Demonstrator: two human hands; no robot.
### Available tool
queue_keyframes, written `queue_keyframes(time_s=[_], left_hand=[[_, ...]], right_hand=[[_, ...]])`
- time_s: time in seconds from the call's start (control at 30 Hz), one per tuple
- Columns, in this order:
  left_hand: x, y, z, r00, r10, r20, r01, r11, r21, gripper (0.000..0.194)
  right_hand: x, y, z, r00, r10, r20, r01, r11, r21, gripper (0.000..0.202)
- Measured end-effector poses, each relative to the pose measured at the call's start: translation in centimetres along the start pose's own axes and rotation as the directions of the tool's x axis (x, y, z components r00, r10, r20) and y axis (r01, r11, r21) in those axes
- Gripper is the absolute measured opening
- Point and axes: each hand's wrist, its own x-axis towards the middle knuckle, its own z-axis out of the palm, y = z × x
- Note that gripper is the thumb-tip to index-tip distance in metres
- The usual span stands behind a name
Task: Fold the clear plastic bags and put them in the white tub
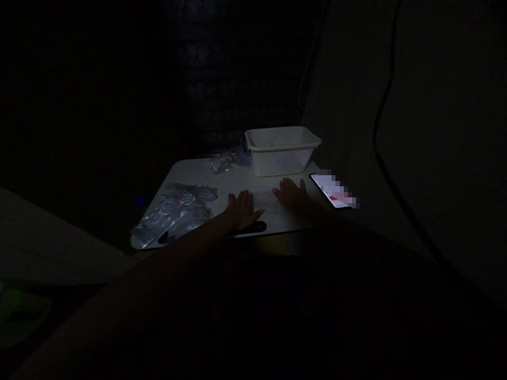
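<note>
My left hand (240,210) lies palm down near the front edge of a small white table (233,182), fingers spread and thumb pointing inward. Opposite it, my right hand (292,195) rests on the tabletop with its fingers apart. Between the two lies a flat, faint sheet of what looks like clear plastic (264,200), partly under the fingers; its outline is hard to make out in the dark. To the left of my left hand is a loose pile of clear plastic bags (180,208).
Behind my hands a white plastic tub (279,162) stands at the table's back right. More crumpled clear plastic (221,162) lies left of it. A lit phone (328,191) lies at the right edge. A dark cable (375,132) hangs along the right wall.
</note>
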Motion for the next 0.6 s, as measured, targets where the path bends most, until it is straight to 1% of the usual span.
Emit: queue_keyframes(time_s=[0.07,0.1,0.2,0.3,0.43,0.6], left_hand=[[-0.1,0.2,-0.1,1.000,-0.019,0.010,0.019,1.000,0.000,0.072],[-0.1,0.3,-0.1,1.000,-0.026,0.010,0.026,1.000,0.002,0.071],[-0.1,0.3,0.0,0.999,-0.037,0.007,0.037,0.999,0.012,0.063],[-0.1,0.2,0.1,0.999,-0.032,0.001,0.032,0.999,0.020,0.058],[-0.1,0.2,0.1,0.999,-0.029,0.022,0.029,0.999,0.018,0.060],[-0.2,0.4,-0.3,0.998,-0.043,0.039,0.043,0.999,0.012,0.060]], right_hand=[[0.8,-0.8,-0.3,1.000,0.028,0.010,-0.028,0.999,0.046,0.047],[1.1,-1.4,-0.3,1.000,0.004,0.029,-0.006,0.997,0.075,0.046],[1.4,-3.3,0.1,0.988,-0.128,0.086,0.118,0.986,0.120,0.045],[1.1,-4.2,0.9,0.976,-0.174,0.128,0.160,0.981,0.111,0.045],[0.4,-3.5,1.5,0.977,-0.176,0.124,0.168,0.983,0.076,0.047],[-0.1,-2.2,1.2,0.987,-0.118,0.105,0.113,0.992,0.052,0.048]])
